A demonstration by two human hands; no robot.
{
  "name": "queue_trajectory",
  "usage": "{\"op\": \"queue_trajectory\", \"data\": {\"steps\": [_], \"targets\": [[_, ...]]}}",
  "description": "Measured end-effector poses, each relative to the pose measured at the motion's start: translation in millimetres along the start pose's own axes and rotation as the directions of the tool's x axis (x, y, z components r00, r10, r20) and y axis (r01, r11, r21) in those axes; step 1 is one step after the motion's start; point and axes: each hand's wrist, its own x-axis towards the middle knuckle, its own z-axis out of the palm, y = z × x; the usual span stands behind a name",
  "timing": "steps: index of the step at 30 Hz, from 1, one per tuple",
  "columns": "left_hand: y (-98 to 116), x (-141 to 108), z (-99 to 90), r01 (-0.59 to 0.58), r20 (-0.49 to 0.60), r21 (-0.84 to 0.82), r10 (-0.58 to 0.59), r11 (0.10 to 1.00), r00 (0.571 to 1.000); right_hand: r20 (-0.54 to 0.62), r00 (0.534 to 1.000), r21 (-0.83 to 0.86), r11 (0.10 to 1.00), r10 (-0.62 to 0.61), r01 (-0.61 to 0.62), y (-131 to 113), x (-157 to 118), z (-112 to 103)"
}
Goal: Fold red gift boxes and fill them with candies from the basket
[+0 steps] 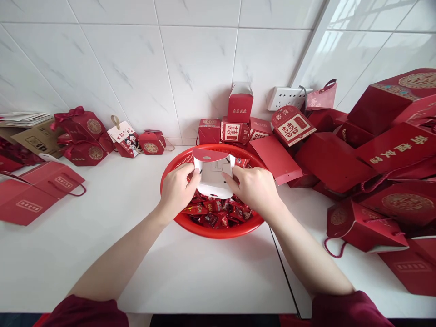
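A small open box [214, 175], white inside with a red flap at its far edge, is held over a red plastic basket [218, 233]. My left hand [180, 188] grips the box's left side, thumb at the rim. On the right side, my right hand [255, 188] pinches the wall with its thumb over the edge. No contents show inside the box. Below it, red wrapped candies [218, 213] lie in the basket.
Red gift boxes [340, 159] are heaped on the right, near a white power strip [288, 98]. More boxes [238, 131] stand behind the basket by the tiled wall. On the left are bow-tied boxes [83, 136] and a large red box [37, 190].
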Motion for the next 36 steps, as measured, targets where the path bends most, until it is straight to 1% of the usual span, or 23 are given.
{"op": "queue_trajectory", "data": {"steps": [1, 3, 5, 6, 8, 10, 12, 13, 15, 18, 20, 22, 25, 27, 29, 31, 32, 34, 36], "targets": [[0, 0, 0.4, -0.012, 0.003, 0.029, 0.012, 0.999, 1.0, -0.051, 0.998, 0.005, 0.999, -0.046, 0.046, 0, 0, -1], [1, -2, 1.1, -0.067, 0.011, 0.105, 0.066, 0.992, 0.998, -0.128, 0.978, 0.029, 0.986, -0.162, 0.167, 0, 0, -5], [2, -3, 1.7, -0.151, 0.026, 0.18, 0.149, 0.972, 0.988, -0.151, 0.955, 0.076, 0.96, -0.257, 0.27, -2, 1, -9], [3, -4, 1.9, -0.195, 0.032, 0.212, 0.192, 0.958, 0.981, -0.154, 0.947, 0.101, 0.949, -0.283, 0.3, -2, 1, -10], [4, -4, 2.1, -0.283, 0.039, 0.251, 0.283, 0.926, 0.958, -0.167, 0.942, 0.141, 0.938, -0.291, 0.315, -2, 2, -10], [5, -5, 2.0, -0.356, 0.037, 0.281, 0.36, 0.891, 0.932, -0.175, 0.948, 0.15, 0.945, -0.264, 0.291, -1, 2, -7], [6, -4, 1.8, -0.4, 0.038, 0.314, 0.41, 0.861, 0.911, -0.168, 0.958, 0.15, 0.954, -0.233, 0.259, 1, 2, -4], [6, -4, 1.7, -0.408, 0.039, 0.328, 0.42, 0.852, 0.907, -0.162, 0.961, 0.152, 0.957, -0.224, 0.248, 1, 2, -4], [6, -3, 1.9, -0.403, 0.052, 0.328, 0.409, 0.854, 0.911, -0.155, 0.964, 0.155, 0.959, -0.216, 0.239, 1, 2, -4], [5, -3, 3.6, -0.408, 0.124, 0.281, 0.388, 0.869, 0.913, -0.126, 0.972, 0.156, 0.964, -0.199, 0.217, 1, 2, -6], [5, -3, 5.5, -0.444, 0.174, 0.267, 0.411, 0.855, 0.895, -0.063, 0.977, 0.188, 0.959, -0.202, 0.211, 3, 3, -6], [6, -3, 7.0, -0.492, 0.2, 0.268, 0.452, 0.828, 0.869, 0.035, 0.981, 0.246, 0.953, -0.192, 0.178, 6, 4, -5], [8, -3, 6.0, -0.525, 0.182, 0.275, 0.492, 0.806, 0.851, 0.172, 0.98, 0.317, 0.948, -0.098, 0.039, 10, 6, -7], [10, -3, 3.2, -0.563, 0.176, 0.214, 0.535, 0.798, 0.826, 0.224, 0.974, 0.372, 0.927, -0.037, -0.05, 12, 7, -12], [12, -3, 0.2, -0.616, 0.239, 0.09, 0.583, 0.783, 0.776, 0.248, 0.969, 0.442, 0.889, 0.005, -0.118, 15, 8, -17], [13, -2, -1.5, -0.63, 0.359, -0.02, 0.594, 0.776, 0.72, 0.229, 0.973, 0.516, 0.844, 0.031, -0.148, 17, 8, -19], [14, -2, -1.7, -0.621, 0.415, -0.05, 0.582, 0.782, 0.699, 0.198, 0.979, 0.549, 0.823, 0.041, -0.145, 18, 8, -19], [14, -1, -1.3, -0.595, 0.496, -0.082, 0.551, 0.799, 0.671, 0.107, 0.993, 0.586, 0.803, 0.057, -0.109, 20, 7, -16], [13, 0, -0.2, -0.568, 0.542, -0.12, 0.534, 0.814, 0.649, 0.031, 0.997, 0.559, 0.826, 0.065, -0.071, 21, 6, -12]]}}
